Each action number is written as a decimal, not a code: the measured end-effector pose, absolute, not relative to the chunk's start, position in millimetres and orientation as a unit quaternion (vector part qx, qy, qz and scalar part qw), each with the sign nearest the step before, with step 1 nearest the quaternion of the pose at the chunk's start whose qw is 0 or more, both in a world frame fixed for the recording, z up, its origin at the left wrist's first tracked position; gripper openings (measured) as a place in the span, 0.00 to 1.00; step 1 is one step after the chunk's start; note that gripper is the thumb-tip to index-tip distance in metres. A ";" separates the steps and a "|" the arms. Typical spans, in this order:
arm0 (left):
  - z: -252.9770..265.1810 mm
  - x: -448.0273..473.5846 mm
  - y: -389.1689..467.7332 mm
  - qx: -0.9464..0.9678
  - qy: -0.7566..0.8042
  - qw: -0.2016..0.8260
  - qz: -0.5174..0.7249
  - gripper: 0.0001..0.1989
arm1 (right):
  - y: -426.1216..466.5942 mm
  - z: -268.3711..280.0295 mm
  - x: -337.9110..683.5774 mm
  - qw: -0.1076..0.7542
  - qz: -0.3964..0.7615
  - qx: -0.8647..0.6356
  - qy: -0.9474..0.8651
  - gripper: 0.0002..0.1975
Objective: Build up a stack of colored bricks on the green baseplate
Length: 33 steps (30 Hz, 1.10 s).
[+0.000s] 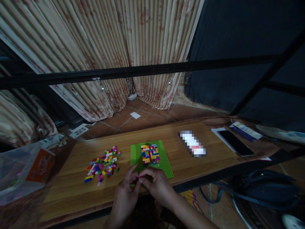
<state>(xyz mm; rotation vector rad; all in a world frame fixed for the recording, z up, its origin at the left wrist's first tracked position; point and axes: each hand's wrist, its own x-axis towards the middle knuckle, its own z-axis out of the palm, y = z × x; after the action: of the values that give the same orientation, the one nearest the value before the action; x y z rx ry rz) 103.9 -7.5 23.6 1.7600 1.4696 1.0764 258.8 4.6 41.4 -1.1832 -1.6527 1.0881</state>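
My left hand (126, 187) and my right hand (158, 183) meet over the table's near edge, their fingertips pinched together. Between the tips is a small pinkish toy brick (139, 176), mostly covered by the fingers. Just beyond them lies a green baseplate (168, 167), its near left part hidden behind my hands. On it stands a square block of multicoloured bricks (150, 154), packed close together. To the left, loose bricks (108, 162) of many colours are spread in a pile, with a longer white one and a blue-and-yellow one among them.
The wooden table (71, 181) holds a lit phone (192, 143), its screen blurred out, right of the baseplate. Farther right lies a dark phone (235, 143) by a blue-and-white packet (246, 131). A clear plastic bin (21, 171) is at left. A black rail (152, 68) crosses before curtains.
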 end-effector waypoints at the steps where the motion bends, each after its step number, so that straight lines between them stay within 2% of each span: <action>1: 23.3 104.8 -7.8 0.667 0.551 0.297 0.404 0.22 | 4.7 41.6 259.5 0.404 0.438 -0.473 -0.649 0.05; 9: 19.6 111.9 -8.9 0.674 0.544 0.297 0.402 0.19 | -0.1 44.4 266.2 0.396 0.438 -0.466 -0.659 0.09; 19: -11.7 79.5 8.0 0.666 0.601 0.191 0.399 0.13 | 35.7 29.7 312.2 0.481 0.365 -0.548 -0.579 0.13; 23: -23.5 75.9 8.9 0.687 0.596 0.137 0.392 0.11 | 61.0 32.3 322.4 0.486 0.331 -0.569 -0.575 0.14; 33: -21.1 78.8 6.5 0.714 0.578 0.119 0.378 0.10 | 114.2 25.7 299.9 0.473 0.323 -0.526 -0.629 0.09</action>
<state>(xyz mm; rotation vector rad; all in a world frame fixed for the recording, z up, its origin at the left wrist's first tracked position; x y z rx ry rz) 78.8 6.5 -21.1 2.0866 1.6889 1.1054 299.9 114.2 25.7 -1.2867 -1.5385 0.7903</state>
